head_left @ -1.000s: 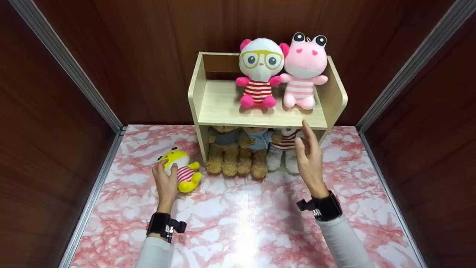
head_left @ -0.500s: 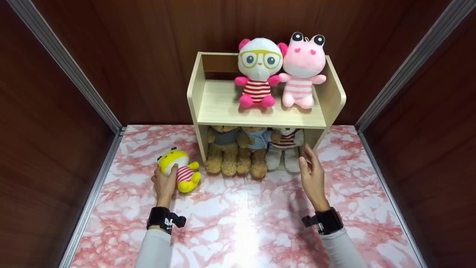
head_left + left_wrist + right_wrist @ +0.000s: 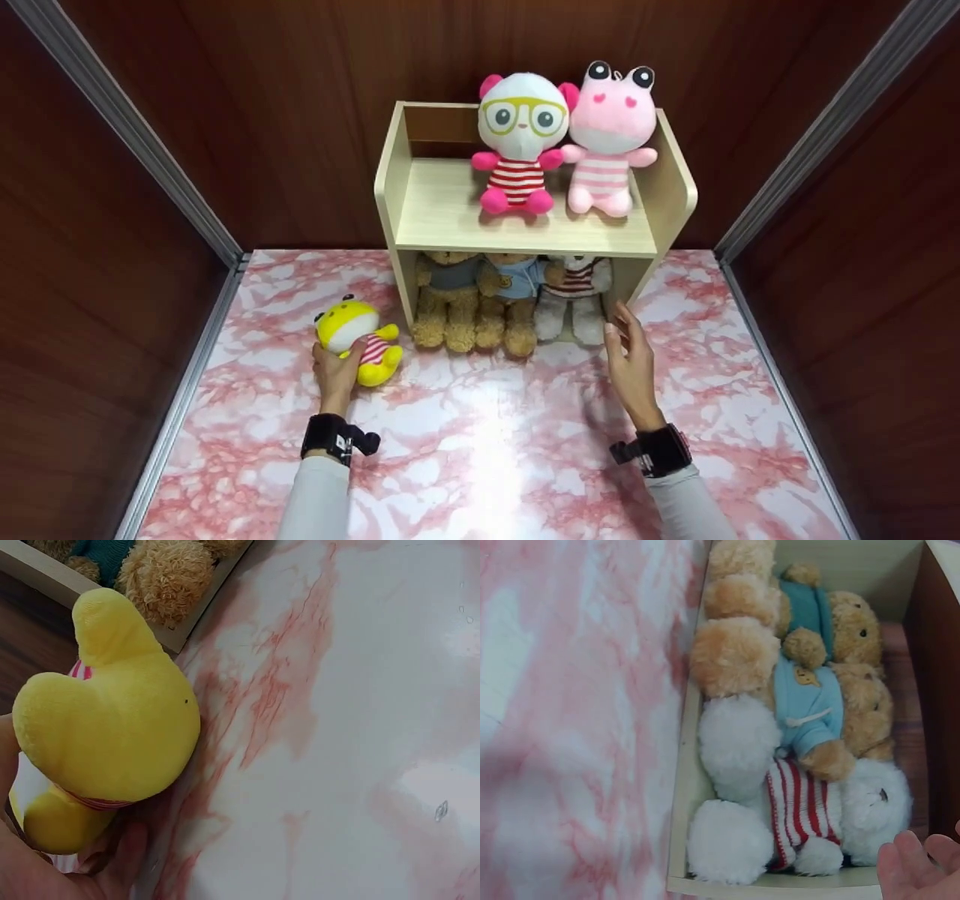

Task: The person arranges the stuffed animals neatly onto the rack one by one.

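Note:
My left hand grips a yellow plush frog in a pink-striped outfit, at the left of the shelf unit. Its thumb lies across the striped belly. In the left wrist view the frog's yellow underside faces the camera, with fingers curled about it. My right hand, fingers loosely extended, is beside the lower right side of the pale wooden shelf and holds nothing; whether it touches the panel I cannot tell. On the upper level sit a pink-and-white plush panda with glasses and a pink plush frog.
Two brown teddy bears and a white bear in a red-striped top sit side by side on the lower level. Dark wooden walls enclose the pink marbled surface on three sides.
My right hand has come down and back from in front of the shelf to beside its lower right side. My left hand has shifted its hold from the frog's head down to its body.

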Motion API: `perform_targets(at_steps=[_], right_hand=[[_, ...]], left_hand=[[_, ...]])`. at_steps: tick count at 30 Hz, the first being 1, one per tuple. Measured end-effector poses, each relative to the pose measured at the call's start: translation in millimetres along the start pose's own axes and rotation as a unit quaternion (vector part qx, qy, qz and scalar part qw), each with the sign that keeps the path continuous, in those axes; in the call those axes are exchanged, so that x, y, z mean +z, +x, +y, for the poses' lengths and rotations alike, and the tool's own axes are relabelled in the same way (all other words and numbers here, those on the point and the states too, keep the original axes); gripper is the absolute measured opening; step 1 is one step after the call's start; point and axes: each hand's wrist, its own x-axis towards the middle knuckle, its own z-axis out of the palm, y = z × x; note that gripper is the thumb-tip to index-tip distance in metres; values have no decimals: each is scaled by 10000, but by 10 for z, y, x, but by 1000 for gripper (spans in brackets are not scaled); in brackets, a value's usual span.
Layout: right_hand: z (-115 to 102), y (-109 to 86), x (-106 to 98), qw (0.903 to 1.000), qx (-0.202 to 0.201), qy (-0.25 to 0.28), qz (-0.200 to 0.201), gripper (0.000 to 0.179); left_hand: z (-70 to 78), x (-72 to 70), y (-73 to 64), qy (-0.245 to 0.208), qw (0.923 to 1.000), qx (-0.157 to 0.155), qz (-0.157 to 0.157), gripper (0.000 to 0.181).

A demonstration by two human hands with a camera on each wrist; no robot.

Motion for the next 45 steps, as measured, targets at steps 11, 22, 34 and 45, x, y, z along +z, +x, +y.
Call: perform_targets(at_steps=[11,22,34,45], right_hand=[[-244,-112,11,10000,45,-12,-7,45],[-230,-142,51,9999,10,121,-83,44],[-339,-181,196,9986,122,295,-412,44],[-506,-186,474,9950,48,596,-803,41]], left_hand=[[-49,-1,-34,-1434,9891,-295,-161,89],[117,-48,-233,-2518,9674,253,-56,83],[343,164,-713,-2786,9493,1398,-411,78],[464,496,-1074,-2042,9507,1996,-1207,83]])
